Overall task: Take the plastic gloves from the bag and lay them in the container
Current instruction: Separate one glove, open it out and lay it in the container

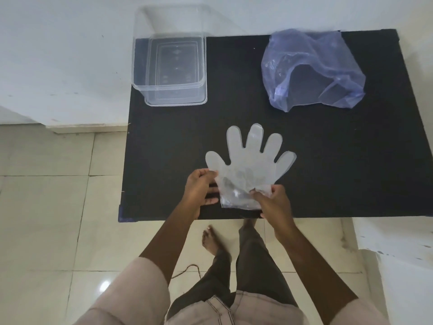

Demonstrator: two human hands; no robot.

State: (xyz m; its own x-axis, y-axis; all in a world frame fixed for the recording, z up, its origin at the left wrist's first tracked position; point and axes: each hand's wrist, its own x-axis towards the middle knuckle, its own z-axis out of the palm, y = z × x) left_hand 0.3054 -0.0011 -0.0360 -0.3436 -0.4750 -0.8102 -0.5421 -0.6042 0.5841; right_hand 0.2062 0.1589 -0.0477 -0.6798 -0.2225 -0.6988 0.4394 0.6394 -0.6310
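Nearest the camera: pale rolled sleeves and two bare forearms reaching forward over dark trousers and a bare foot (212, 240) on the tiled floor (46, 207). Left hand (200, 190) pinches the left edge of the plastic glove (249, 165) near the cuff, thumb on top and fingers curled under, closed on the film. Right hand (273, 204) grips the cuff's right corner, fingers bunched tight around crumpled plastic. Glove is translucent white, spread out flat with its five fingers fanned and pointing away from the person, over the near-middle of the black table (234, 109); cuff end is wrinkled between the hands; may be more than one glove layered there, hard to tell through the film. Clear plastic container (169, 66) sits at the far left corner of the table, open top, nothing visible inside, partly overhanging the left edge. Blue-tinted plastic bag (311, 69) lies at the far right, crumpled, mouth open toward the person, well apart from the glove and the container. White wall base and step beyond the table on the left.
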